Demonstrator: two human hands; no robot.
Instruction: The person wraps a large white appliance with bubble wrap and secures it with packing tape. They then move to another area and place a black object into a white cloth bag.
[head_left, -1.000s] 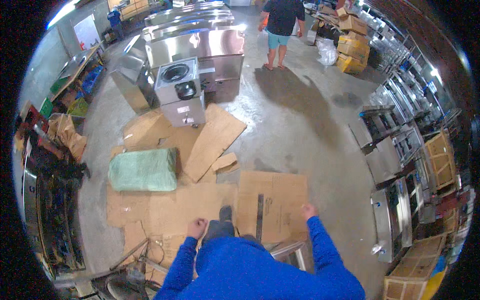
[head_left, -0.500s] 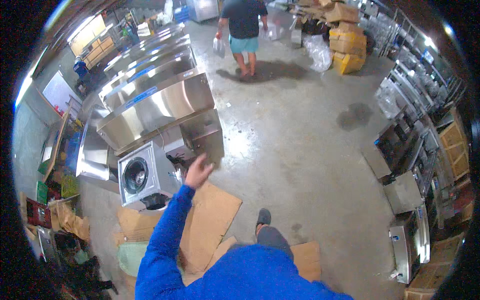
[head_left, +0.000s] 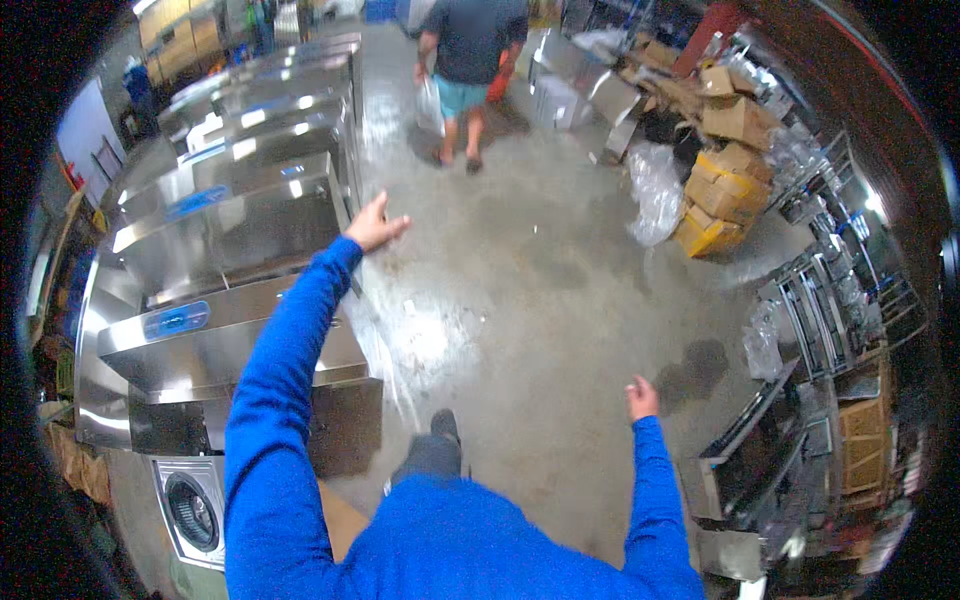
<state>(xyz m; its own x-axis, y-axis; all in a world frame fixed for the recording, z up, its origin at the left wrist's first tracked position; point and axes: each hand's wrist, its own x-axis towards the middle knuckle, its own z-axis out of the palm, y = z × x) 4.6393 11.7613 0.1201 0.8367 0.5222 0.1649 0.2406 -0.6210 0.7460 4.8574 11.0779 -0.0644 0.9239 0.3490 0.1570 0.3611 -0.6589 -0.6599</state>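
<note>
My left arm reaches forward past the row of stainless steel hoods (head_left: 240, 310). At its end my left hand (head_left: 377, 222) hangs in the air just right of the metal, fingers apart and empty. My right hand (head_left: 642, 398) is over the concrete floor on the right, small in view with its fingers loosely apart, and nothing shows in it. At lower left, partly behind my left sleeve, stands a square metal blower box (head_left: 188, 510) with a round fan opening. Blue labels (head_left: 178, 320) mark the hood fronts.
Ahead, a person (head_left: 470, 60) in a dark top and teal shorts carries a whitish bag (head_left: 430, 105). Taped cartons (head_left: 728, 190) and clear plastic wrap (head_left: 655, 195) are piled at right. Metal frames (head_left: 815, 310) and a wooden crate (head_left: 863, 445) line the right side. Cardboard (head_left: 343, 515) lies near my feet.
My body has moved forward along the hoods; the blower box has slipped to the lower left of view. My right hand has come into sight. The person ahead has walked on.
</note>
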